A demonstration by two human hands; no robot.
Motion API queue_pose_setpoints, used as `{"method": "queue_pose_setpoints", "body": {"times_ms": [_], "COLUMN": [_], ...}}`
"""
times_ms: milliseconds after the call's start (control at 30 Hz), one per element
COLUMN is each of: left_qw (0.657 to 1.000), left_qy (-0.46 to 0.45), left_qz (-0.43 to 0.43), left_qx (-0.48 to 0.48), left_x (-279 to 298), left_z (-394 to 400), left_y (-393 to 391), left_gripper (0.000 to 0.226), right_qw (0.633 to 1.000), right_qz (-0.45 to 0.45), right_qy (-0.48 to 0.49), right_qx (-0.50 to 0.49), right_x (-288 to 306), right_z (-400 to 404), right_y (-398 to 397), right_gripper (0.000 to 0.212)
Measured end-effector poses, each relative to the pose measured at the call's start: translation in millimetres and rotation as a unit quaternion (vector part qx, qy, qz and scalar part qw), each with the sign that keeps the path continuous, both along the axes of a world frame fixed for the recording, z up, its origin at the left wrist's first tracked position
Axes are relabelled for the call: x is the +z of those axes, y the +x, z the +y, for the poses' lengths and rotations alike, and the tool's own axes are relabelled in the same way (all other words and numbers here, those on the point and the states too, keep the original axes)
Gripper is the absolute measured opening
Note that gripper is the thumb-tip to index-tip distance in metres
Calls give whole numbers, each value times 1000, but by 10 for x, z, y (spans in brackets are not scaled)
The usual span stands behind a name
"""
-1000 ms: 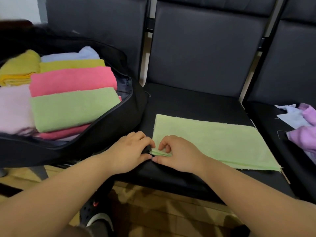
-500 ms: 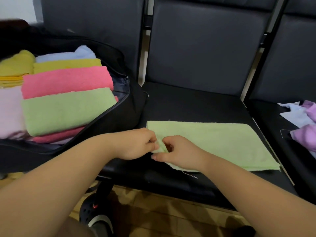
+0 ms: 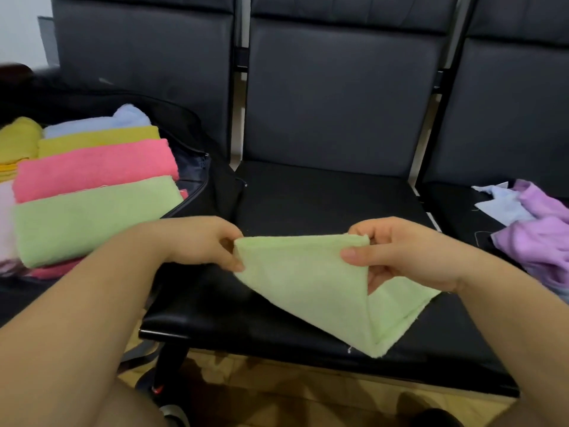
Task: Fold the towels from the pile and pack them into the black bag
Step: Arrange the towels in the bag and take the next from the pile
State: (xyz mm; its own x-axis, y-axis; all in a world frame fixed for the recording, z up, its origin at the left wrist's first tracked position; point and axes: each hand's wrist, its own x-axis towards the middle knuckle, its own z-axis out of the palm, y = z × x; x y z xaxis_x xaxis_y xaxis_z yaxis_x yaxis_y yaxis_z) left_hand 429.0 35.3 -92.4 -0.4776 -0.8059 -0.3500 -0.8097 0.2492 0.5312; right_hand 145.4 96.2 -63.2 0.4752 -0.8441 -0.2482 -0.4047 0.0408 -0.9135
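Note:
A light green towel (image 3: 311,291) hangs folded over the middle black seat (image 3: 323,198), lifted by its top edge. My left hand (image 3: 200,241) pinches its left top corner and my right hand (image 3: 400,254) pinches the right top corner. Its lower corner droops toward the seat's front edge. On the left seat lies the open black bag (image 3: 197,167), holding folded towels: green (image 3: 92,217), pink (image 3: 95,167), yellow (image 3: 98,140) and pale blue (image 3: 101,121). The pile of unfolded towels, purple (image 3: 535,238) and pale blue (image 3: 505,204), lies on the right seat.
Three black padded chairs stand in a row with upright backrests (image 3: 338,97) behind the seats. A wooden-pattern floor (image 3: 308,399) shows below the seat's front edge. More folded towels, yellow (image 3: 18,143) and pale pink (image 3: 4,223), fill the bag's left side.
Both hands have lifted the green towel off the seat by one end and moved apart, my right hand going rightward. The towel now hangs folded instead of lying flat.

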Motion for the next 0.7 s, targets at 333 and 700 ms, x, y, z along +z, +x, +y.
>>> {"method": "queue_pose_setpoints", "body": {"times_ms": [333,700], "left_qw": [919,979], "left_qy": [-51,-14], "left_qz": [377,83], "left_qx": [104,185], "left_x": [156,-497], "left_z": [-210,-543], "left_y": [-921,-1655], "left_gripper": [30,44], "right_qw": [986,910], "right_qz": [26,299], "right_qy": [-17,114], "right_qx": [-163,-262], "right_x": [219,-372], "right_z": [110,-38], "right_y": [-871,-1392], "right_gripper": [14,36]}}
